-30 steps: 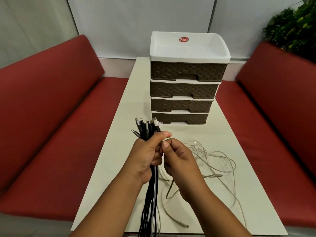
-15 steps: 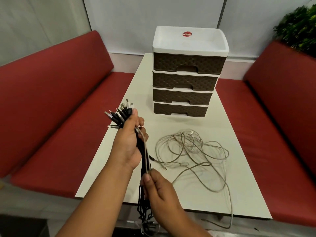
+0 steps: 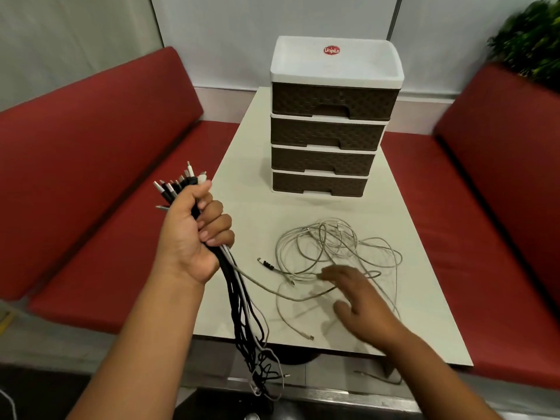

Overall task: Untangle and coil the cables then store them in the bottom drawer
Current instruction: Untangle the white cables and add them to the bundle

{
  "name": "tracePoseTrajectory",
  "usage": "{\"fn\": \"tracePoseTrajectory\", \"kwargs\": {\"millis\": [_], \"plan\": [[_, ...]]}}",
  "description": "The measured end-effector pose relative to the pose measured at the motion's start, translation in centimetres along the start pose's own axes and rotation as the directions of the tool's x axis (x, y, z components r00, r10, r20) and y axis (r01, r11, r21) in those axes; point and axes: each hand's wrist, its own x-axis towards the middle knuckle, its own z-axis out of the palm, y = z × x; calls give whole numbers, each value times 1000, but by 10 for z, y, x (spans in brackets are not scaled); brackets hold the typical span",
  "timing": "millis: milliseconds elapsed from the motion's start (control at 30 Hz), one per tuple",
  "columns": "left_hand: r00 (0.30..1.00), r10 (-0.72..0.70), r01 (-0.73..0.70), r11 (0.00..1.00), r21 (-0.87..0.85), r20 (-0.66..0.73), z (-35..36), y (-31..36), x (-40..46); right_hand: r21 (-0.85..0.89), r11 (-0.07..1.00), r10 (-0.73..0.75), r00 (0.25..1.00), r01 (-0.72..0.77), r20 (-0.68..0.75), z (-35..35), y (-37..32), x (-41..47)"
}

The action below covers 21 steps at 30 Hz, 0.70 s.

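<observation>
head view: left hand [image 3: 194,237] grips thin black cables [image 3: 242,313].

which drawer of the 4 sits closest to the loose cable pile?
The bottom drawer, lowest in the stack and resting at table level. The loose grey cable tangle lies on the table just in front of it; the other three sit higher.

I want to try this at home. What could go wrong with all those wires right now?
The left hand grips a bundle of cables whose ends dangle below the table edge, so they could snag or knot. One pale cable runs from that bundle into the loose tangle on the table; pulling might tighten it. The right hand is blurred above the tangle and could sweep wires off.
</observation>
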Motion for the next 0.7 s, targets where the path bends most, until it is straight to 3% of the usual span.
{"fn": "tracePoseTrajectory", "kwargs": {"millis": [67, 167, 300, 400, 500, 600, 700], "plan": [[1000, -9, 9, 999, 40, -5, 3, -4, 1, 138, 988, 93, 986, -73, -142, -19, 2, 16], [999, -34, 34, 995, 92, 0, 8, -8, 4, -55, 992, 89, 945, -111, -314, -31, 3, 46], [998, -68, 66, 991, 118, 16, 11, -11, 9, -461, 881, 56, 990, -109, -126, -27, 14, 85], [995, -100, 97, 988, 120, 23, 9, -10, 13, -585, 811, 35, 998, 0, 48, -27, 23, 102], [993, -117, 113, 987, 113, 26, 7, -10, 16, -576, 814, -14, 994, 76, 110, -47, 19, 115], [992, -124, 120, 985, 124, 27, 7, -8, 19, -548, 833, -53, 997, 73, 52, -79, 6, 127], [991, -132, 127, 983, 132, 30, 8, -7, 19, -339, 931, 164, 985, -139, 46, -120, -23, 133]]}}
